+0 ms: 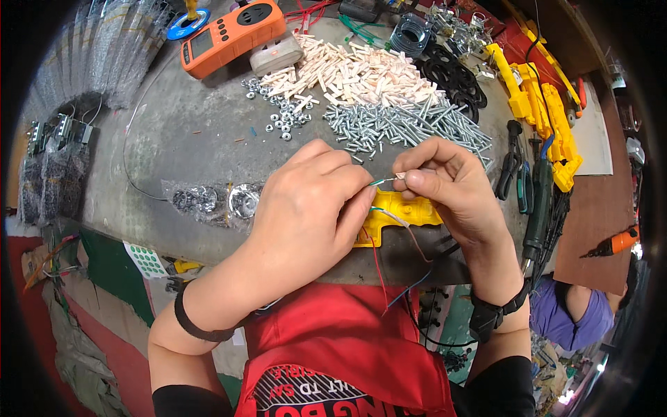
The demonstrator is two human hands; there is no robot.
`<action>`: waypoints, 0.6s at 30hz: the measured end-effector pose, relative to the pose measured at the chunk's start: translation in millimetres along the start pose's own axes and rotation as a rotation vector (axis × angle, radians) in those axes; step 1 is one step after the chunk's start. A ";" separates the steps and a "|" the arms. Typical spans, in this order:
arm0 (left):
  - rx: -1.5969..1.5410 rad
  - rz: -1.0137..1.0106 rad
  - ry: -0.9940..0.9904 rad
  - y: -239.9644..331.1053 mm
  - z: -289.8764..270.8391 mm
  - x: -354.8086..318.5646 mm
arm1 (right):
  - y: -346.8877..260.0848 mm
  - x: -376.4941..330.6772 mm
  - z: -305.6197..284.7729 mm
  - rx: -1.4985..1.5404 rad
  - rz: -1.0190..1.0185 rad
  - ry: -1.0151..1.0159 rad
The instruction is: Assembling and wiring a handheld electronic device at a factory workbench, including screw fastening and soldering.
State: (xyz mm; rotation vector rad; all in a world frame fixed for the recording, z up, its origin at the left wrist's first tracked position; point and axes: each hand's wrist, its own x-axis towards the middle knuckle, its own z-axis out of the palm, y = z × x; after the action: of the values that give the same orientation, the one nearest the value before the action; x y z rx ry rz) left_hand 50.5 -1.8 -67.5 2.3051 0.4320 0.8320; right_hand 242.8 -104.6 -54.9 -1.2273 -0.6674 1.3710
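Note:
My left hand (313,194) is closed, pinching a thin green wire (377,183) between thumb and forefinger. Facing it, my right hand (448,184) pinches a small pale piece (400,176) at the wire's bare end; whether the wire goes into it is too small to tell. Below both hands lies a yellow plastic housing (396,207) at the table's near edge, partly hidden by my fingers. A white wire (390,215) runs across it. From it a red wire (380,267) hangs over the edge, and a blue wire (415,281) hangs nearby.
Beyond my hands lie piles of pale sleeves (368,73), screws (410,125) and nuts (281,121). An orange meter (233,38) stands at the far left. Bagged metal parts (208,200) sit left; pliers (524,184), a screwdriver (538,222) and yellow housings (549,118) lie right. A person (573,313) is nearby.

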 end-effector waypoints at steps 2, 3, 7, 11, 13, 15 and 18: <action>0.006 -0.002 0.012 -0.3 0.7 0.0 | 2.1 1.8 0.1 0.046 -0.065 -0.032; 0.007 -0.002 0.012 -0.3 0.9 -0.1 | 2.2 2.1 0.5 0.046 -0.065 -0.033; 0.017 -0.002 0.018 0.0 1.1 0.6 | 0.7 0.8 6.5 -0.066 -0.130 0.021; 0.027 0.001 0.012 0.7 0.7 1.5 | -1.5 -2.4 19.8 -0.348 -0.270 0.070; 0.041 0.003 0.004 0.2 -0.4 1.3 | -1.6 -1.3 25.7 -0.395 -0.274 0.074; 0.055 0.004 -0.003 -0.3 -0.9 0.6 | -3.7 -1.0 28.0 -0.442 -0.277 0.078; 0.028 0.031 -0.005 -4.0 -0.7 -0.7 | -7.1 3.3 27.2 -0.381 -0.209 0.029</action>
State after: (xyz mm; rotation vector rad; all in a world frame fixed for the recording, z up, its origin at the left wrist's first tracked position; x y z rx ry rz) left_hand 49.2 1.2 -70.1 2.3449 0.4095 0.8397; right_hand 220.9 -93.2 -41.2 -1.4255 -1.0398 1.0798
